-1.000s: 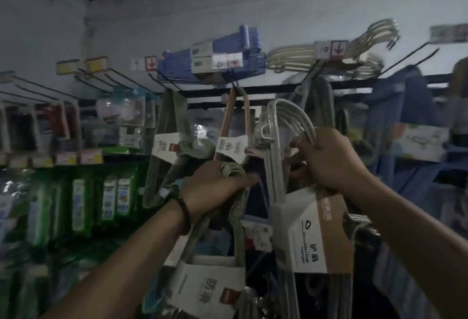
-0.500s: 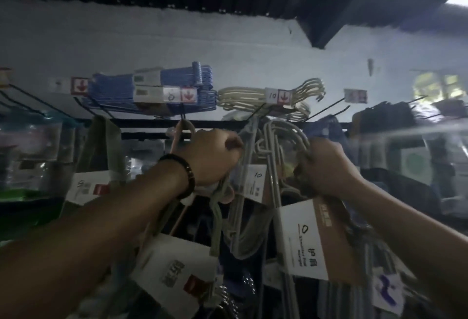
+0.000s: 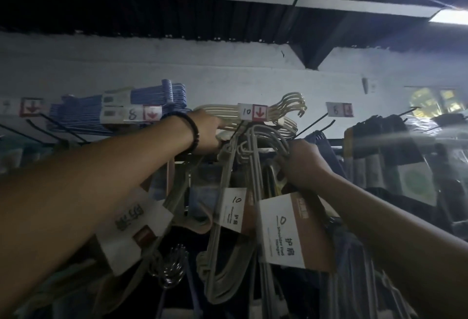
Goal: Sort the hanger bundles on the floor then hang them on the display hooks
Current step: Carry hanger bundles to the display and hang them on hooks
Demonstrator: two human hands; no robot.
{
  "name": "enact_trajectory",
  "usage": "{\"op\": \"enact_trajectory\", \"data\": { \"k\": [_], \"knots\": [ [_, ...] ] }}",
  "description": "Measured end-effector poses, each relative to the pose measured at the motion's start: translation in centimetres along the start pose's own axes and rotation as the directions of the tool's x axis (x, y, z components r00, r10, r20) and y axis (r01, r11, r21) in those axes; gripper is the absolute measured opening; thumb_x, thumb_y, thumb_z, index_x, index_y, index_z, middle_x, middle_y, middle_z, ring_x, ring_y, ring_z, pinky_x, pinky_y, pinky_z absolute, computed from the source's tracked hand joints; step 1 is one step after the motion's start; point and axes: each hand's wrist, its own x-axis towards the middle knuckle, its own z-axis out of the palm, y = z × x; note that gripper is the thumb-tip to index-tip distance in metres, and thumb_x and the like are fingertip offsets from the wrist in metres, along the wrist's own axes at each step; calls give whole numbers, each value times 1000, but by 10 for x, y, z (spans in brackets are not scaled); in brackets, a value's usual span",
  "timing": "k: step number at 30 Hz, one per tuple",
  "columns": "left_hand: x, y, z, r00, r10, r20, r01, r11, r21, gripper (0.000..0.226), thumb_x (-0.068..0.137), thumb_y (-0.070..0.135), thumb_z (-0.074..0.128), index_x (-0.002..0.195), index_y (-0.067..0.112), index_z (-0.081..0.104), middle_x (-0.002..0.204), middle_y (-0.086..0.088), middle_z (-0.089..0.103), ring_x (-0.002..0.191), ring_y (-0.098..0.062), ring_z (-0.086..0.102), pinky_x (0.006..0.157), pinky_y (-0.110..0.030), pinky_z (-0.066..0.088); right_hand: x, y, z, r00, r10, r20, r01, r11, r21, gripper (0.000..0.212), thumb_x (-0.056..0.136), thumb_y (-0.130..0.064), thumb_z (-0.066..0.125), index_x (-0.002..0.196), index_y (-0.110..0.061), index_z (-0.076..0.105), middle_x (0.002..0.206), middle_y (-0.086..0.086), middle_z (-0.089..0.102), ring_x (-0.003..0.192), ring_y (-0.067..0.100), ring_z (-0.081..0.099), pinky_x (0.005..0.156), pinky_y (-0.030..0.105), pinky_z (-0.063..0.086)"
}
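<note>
Up at the display hook [image 3: 239,127] tagged ten, right hand [image 3: 304,164] gripped the white hanger bundle [image 3: 286,230] by its necks. Left hand [image 3: 206,132] clenched the grey bundle [image 3: 129,230] by its top. Neither looked hung yet.

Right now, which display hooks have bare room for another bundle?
The black hooks under the 6 tag, between cream hangers and dark hangers, look bare. So do the far-left hooks beside the blue hangers. Crowded under the 10 tag, around the left hand and right hand.
</note>
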Motion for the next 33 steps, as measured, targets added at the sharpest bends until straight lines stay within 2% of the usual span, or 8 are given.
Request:
{"op": "enact_trajectory", "data": {
  "k": [3, 7, 10, 12, 15, 22, 28, 33],
  "knots": [
    [6, 5, -2, 1000, -2, -22, 2, 1000, -22, 66, 100, 35, 51, 159, 49, 25, 152, -15, 49, 97, -27, 62, 74, -33, 53, 10, 6, 5, 1000, 19, -17, -19, 1000, 4, 30, 102, -30, 60, 72, -25, 55, 76, 0, 64, 64, 15, 65, 47, 25, 47],
    [10, 10, 1, 999, 9, -45, -9, 1000, -4, 69, 102, 33, 50, 160, 50, 17, 148, -16, 52, 96, -24, 64, 77, -35, 58, 15, 2, 7, 1000, 8, -5, -8, 1000, 16, 30, 103, -29, 58, 75, -21, 57, 72, -2, 59, 60, 11, 59, 44, 20, 39],
    [10, 5, -2, 997, 13, -72, -11, 1000, 27, 67, 103, 38, 48, 160, 53, 13, 116, -15, 60, 74, -20, 60, 57, -30, 48, 18, -3, 9, 1000, 0, -20, 0, 1000, 29, 35, 105, -25, 55, 70, -25, 48, 73, -2, 58, 57, 7, 53, 42, 17, 34],
    [8, 3, -7, 994, 23, -110, -18, 999, 47, 69, 104, 43, 47, 157, 59, 7, 93, -8, 52, 66, -18, 55, 51, -28, 42, 21, -5, 9, 999, -1, -45, 4, 999, 46, 35, 104, -25, 56, 70, -27, 47, 77, 0, 61, 59, 7, 53, 44, 18, 34],
    [11, 5, -11, 990, 25, -139, -20, 999, 40, 76, 104, 39, 49, 156, 62, -1, 77, -2, 42, 59, -17, 52, 48, -27, 42, 25, -10, 7, 994, 9, -109, 10, 985, 169, 32, 102, -23, 58, 71, -27, 50, 80, 2, 62, 64, 12, 57, 47, 24, 38],
    [27, 5, -15, 986, -44, -162, 53, 997, 50, 78, 104, 30, 49, 157, 59, -1, 80, -5, 52, 58, -17, 53, 46, -29, 43, 40, -23, 7, 979, 34, -201, 9, 978, 208, 11, 99, -16, 61, 89, -11, 64, 84, 7, 63, 72, 21, 62, 52, 25, 45],
    [33, 9, -18, 987, -71, -146, 82, 994, 74, 75, 104, 32, 49, 159, 56, 4, 79, -6, 54, 56, -16, 49, 45, -28, 42, 49, -30, 14, 989, 29, -145, 8, 970, 244, 32, 99, -16, 61, 69, -21, 51, 72, 2, 58, 64, 16, 59, 47, 24, 39],
    [31, 14, -25, 991, -82, -102, 89, 994, 64, 78, 101, 26, 50, 160, 54, 8, 84, -6, 57, 58, -15, 47, 50, -29, 43, 53, -29, 25, 992, 94, -87, -71, 969, 236, 9, 97, -17, 63, 91, -12, 68, 77, 3, 57, 66, 18, 55, 58, 27, 42]
  ]
}}
